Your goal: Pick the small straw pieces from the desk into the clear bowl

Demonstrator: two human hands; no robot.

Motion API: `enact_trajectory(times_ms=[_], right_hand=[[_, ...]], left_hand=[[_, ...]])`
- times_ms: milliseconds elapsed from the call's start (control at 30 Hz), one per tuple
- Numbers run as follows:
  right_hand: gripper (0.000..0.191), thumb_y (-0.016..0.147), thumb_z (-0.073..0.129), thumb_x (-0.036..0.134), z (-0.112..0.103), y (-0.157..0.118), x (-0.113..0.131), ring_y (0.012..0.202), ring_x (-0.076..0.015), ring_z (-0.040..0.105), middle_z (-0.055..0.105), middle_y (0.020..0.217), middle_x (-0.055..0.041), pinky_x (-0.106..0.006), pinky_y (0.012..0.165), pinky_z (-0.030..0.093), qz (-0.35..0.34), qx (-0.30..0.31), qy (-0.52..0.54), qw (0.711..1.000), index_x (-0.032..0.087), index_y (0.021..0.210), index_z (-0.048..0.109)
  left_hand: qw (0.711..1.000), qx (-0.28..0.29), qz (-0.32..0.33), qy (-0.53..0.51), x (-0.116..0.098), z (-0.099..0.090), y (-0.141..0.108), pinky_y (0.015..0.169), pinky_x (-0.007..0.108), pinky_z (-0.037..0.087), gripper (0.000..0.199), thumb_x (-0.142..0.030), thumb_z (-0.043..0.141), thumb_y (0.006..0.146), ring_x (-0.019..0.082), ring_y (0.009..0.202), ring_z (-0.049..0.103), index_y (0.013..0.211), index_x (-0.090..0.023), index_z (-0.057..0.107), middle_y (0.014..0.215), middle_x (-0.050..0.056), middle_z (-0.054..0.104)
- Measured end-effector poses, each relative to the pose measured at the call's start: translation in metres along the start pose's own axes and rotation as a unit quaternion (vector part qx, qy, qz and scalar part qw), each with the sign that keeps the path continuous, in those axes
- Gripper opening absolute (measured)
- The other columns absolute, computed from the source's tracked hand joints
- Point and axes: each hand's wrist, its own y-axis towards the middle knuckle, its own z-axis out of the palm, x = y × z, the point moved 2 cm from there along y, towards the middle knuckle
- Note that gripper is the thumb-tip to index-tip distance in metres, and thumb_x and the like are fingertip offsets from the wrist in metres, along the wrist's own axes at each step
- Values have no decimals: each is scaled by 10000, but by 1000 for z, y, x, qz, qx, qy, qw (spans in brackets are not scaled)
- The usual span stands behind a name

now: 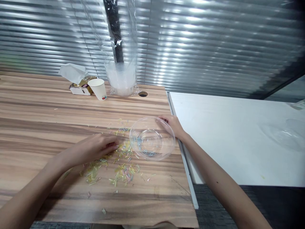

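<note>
Clear bowl (150, 140) beside scattered coloured bits (125, 174)

In my head view, the left hand (101, 144) is half-curled, fingertips among the bits on the wooden table (54, 124); I cannot tell whether it pinches any. The right hand (173, 124) bends its fingers at the bowl's right side; whether it grips, I cannot tell. Blue ones show through the bowl. Behind, a paper cup (97, 89) stands beside a tissue pack (81, 90).

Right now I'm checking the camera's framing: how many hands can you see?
2. The left hand is at the scattered coloured pieces on the wooden table; the right hand is at the far right edge of the clear bowl, partly seen through it.
</note>
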Motion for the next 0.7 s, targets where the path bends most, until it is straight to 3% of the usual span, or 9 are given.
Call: enact_trajectory(times_ms=[267,700], right_hand=[[299,928,468,332,-1,0,2,687,-159,597,701,789,-17,-244,635,386,1,-1,3,1000,191,854,720],[316,936,459,357,-1,-1,2,692,-160,598,704,804,-24,-247,639,392,4,0,10,1000,189,861,716]], left_hand=[[1000,-5,-3,16,0,0,-1,592,221,389,264,-313,406,943,123,665,562,830,-182,606,772,-19,630],[1000,0,-4,18,6,3,-2,573,242,391,213,-307,447,938,140,652,578,871,-199,618,784,11,656]])
